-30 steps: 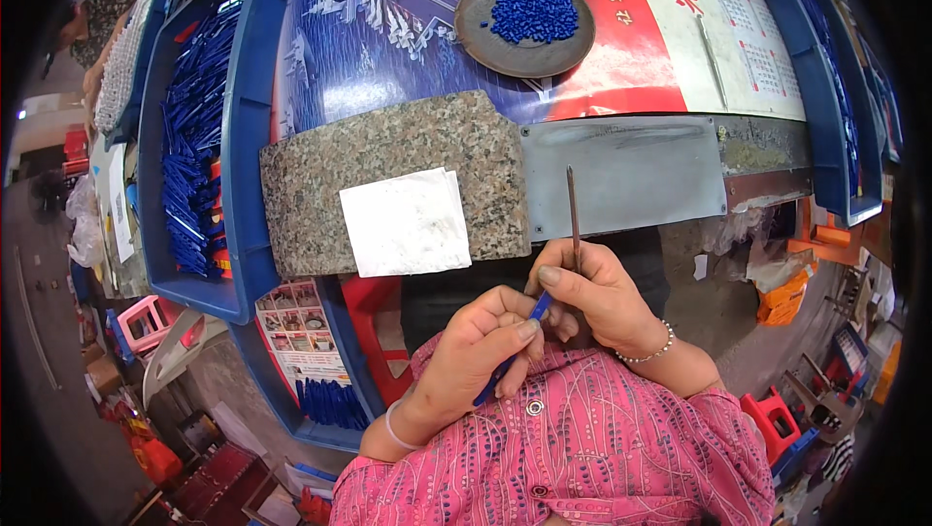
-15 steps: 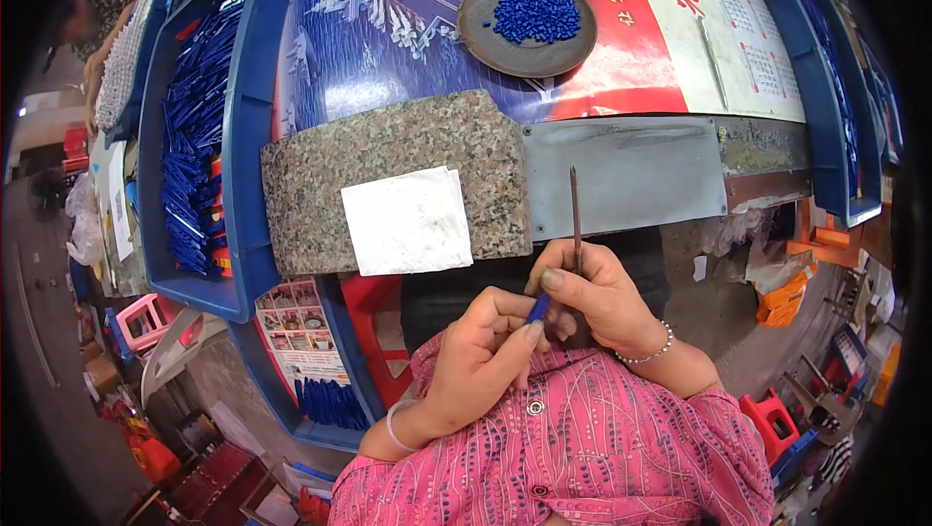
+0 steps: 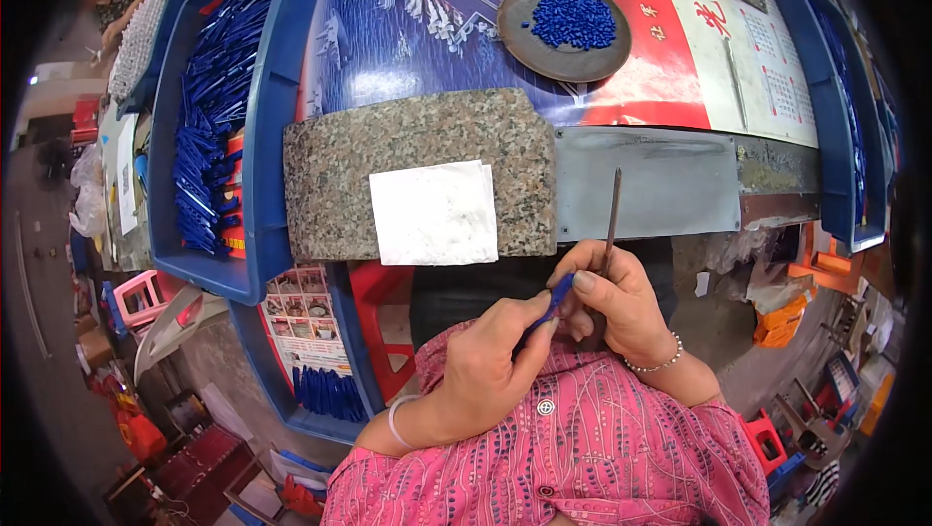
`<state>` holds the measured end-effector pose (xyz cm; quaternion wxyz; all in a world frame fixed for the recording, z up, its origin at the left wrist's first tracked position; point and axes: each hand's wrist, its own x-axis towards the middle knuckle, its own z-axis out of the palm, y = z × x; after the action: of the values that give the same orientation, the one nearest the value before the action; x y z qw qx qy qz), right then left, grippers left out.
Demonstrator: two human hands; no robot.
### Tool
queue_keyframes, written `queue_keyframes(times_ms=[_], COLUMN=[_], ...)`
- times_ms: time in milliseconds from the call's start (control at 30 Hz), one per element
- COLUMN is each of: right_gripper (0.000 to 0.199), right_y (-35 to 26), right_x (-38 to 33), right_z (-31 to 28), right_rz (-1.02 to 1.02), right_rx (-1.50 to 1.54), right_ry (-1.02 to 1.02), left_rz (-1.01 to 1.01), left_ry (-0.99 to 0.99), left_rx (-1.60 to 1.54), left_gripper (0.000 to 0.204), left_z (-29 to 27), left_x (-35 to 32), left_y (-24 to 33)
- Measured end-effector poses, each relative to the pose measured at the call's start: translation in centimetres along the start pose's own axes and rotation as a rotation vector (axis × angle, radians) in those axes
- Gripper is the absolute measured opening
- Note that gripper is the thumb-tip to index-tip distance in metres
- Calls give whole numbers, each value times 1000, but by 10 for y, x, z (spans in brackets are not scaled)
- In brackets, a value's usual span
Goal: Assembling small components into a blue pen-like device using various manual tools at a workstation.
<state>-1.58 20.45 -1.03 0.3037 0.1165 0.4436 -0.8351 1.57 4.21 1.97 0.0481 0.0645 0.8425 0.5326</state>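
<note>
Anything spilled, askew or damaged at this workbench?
Nothing stands out. Blue pellets sit inside the round dish, the white sheet lies flat on the granite slab, and both hands work a small blue piece.

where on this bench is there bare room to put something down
The grey metal plate, between the granite slab and the blue tray at the right edge, is bare except for the thin rod crossing above it. Granite is free left of the white paper. The round dish holds blue caps, and the left bin is packed with pens.
</note>
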Motion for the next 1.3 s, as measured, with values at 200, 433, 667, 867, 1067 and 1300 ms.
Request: queue_keyframes(times_ms=[200, 433, 667, 867, 1067, 1300], right_gripper=[22, 17, 18, 18, 19, 17], right_y=[-1, -3, -3, -2, -1, -26], right_x=[2, 3, 3, 3, 1, 1], right_z=[4, 2, 3, 0, -2, 17], right_rz=[30, 68, 81, 82, 70, 81], right_rx=[-21, 4, -4, -18, -18, -123], right_ry=[9, -28, -25, -24, -28, -18], left_rz=[-14, -39, -155, -280, -370, -299], left_ry=[26, 10, -36, -108, -193, -133], left_rx=[48, 63, -51, -208, -323, -322], left_gripper=[23, 21, 16, 13, 13, 12], left_z=[-1, -3, -6, -6, -6, -16], left_x=[-4, -1, 3, 5, 4, 14], left_y=[-3, -1, 5, 7, 4, 12])
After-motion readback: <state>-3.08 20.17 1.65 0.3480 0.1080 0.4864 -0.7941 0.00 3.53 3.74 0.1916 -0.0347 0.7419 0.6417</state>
